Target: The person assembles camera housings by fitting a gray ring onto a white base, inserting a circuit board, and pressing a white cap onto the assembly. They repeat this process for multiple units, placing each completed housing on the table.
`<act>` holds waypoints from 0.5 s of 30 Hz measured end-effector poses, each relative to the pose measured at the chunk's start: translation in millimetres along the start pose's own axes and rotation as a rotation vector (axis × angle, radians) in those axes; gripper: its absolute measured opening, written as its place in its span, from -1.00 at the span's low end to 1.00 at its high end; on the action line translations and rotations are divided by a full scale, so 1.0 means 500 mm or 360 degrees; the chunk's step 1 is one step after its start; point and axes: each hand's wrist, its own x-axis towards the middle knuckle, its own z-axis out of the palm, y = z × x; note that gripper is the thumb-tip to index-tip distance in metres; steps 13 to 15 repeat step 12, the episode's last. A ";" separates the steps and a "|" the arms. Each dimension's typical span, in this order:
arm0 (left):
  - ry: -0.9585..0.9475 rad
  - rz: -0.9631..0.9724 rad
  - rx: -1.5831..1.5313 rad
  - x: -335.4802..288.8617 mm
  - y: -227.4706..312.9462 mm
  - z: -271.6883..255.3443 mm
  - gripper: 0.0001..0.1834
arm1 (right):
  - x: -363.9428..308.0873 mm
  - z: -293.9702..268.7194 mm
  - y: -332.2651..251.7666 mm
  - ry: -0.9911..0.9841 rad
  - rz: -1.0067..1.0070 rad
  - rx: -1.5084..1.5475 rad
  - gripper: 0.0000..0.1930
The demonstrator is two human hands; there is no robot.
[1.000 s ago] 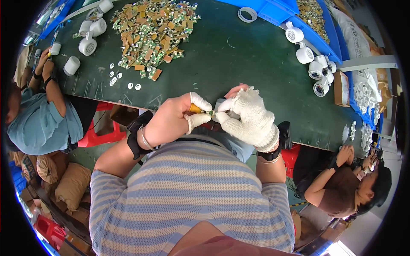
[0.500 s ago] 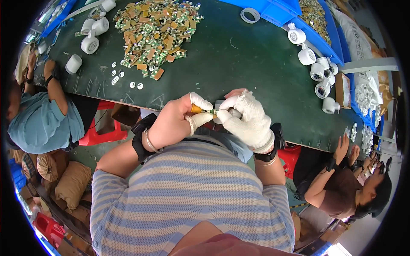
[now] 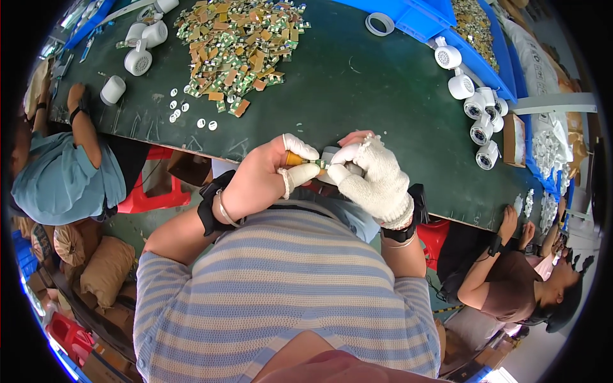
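Observation:
Near the table's front edge, my left hand [image 3: 258, 173], with white covers on thumb and forefinger, pinches a small green circuit board [image 3: 321, 164]. An orange-brown piece [image 3: 293, 159] shows between those fingers; its full shape is hidden. My right hand [image 3: 377, 175], in a white knitted glove, is closed around a whitish-grey plastic housing [image 3: 329, 155], mostly covered by the fingers. The board's right end meets the right fingertips beside the housing; whether it enters the housing I cannot tell.
A heap of small circuit boards [image 3: 239, 48] lies on the green table [image 3: 338, 83], with several white discs [image 3: 202, 123] before it. White round-headed housings [image 3: 482, 131] stand right, beside blue bins [image 3: 415, 19]; more [image 3: 138, 62] lie left. Co-workers [image 3: 64, 172] sit on both sides.
Both my hands stay nearly in place, with the right fingers shifted slightly on the housing. A white housing at the right has turned, showing its round face. The left co-worker's hand has shifted.

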 end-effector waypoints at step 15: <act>-0.0060 -0.0061 0.0042 -0.006 -0.002 -0.005 -0.74 | 0.004 -0.006 0.002 -0.0105 0.0023 0.0079 -0.83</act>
